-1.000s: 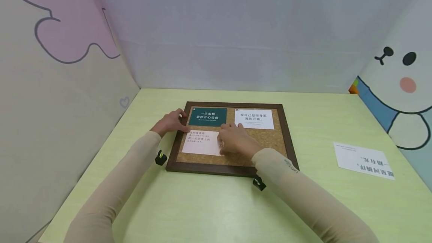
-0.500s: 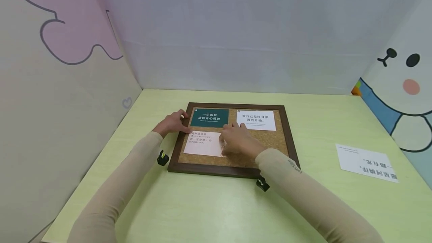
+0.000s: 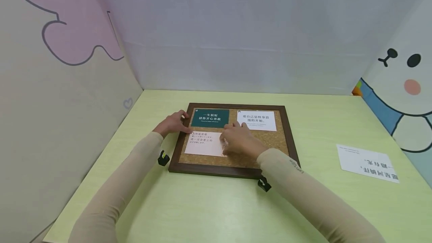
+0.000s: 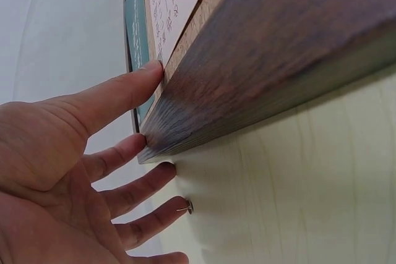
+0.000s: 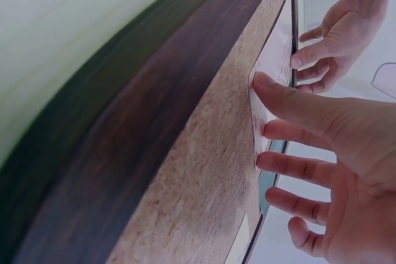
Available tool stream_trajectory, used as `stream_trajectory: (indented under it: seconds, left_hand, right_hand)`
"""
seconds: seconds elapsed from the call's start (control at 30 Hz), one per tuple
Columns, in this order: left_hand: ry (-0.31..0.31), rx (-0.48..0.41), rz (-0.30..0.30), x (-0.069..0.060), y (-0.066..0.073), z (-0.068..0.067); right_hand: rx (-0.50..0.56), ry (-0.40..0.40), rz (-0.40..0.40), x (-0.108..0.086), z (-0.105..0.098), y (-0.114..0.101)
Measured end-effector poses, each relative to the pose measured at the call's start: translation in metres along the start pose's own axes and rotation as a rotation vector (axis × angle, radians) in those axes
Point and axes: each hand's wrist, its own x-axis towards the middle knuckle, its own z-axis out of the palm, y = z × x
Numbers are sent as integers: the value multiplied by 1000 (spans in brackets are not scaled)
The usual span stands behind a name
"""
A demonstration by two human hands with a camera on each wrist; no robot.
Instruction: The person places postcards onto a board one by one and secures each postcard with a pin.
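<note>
A pale pink card (image 3: 202, 149) lies on the lower left of a cork board with a dark wooden frame (image 3: 216, 170). My left hand (image 3: 173, 123) rests at the board's left side, its thumb on the card's upper left corner; in the left wrist view a small metal tack (image 4: 189, 206) shows at one fingertip of this hand (image 4: 80, 165). At the card's right edge, my right hand (image 3: 240, 140) touches it with thumb and fingertips, partly covering that edge. The right wrist view shows this hand (image 5: 340, 153) with fingers loosely bent, the thumb on the card (image 5: 281, 44).
Above the pink card are a green card (image 3: 210, 123) and, to the right, a white card (image 3: 260, 120), both on the board. Another white card (image 3: 366, 163) lies on the table at the right. Small black objects (image 3: 163, 158) appear beside both forearms.
The head view has shifted slightly, so the board appears a little further right. Both hands keep their places at the pink card.
</note>
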Motion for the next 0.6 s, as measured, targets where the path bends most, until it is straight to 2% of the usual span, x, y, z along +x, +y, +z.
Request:
stream_trajectory:
  seconds: [0.4,0.6]
  left_hand:
    - [7,7,-13,0,-1,0]
    - [7,13,-10,1,0,1]
  right_hand:
    - [23,20,4,-2,4,9]
    - [35,66,40,-8,3,28]
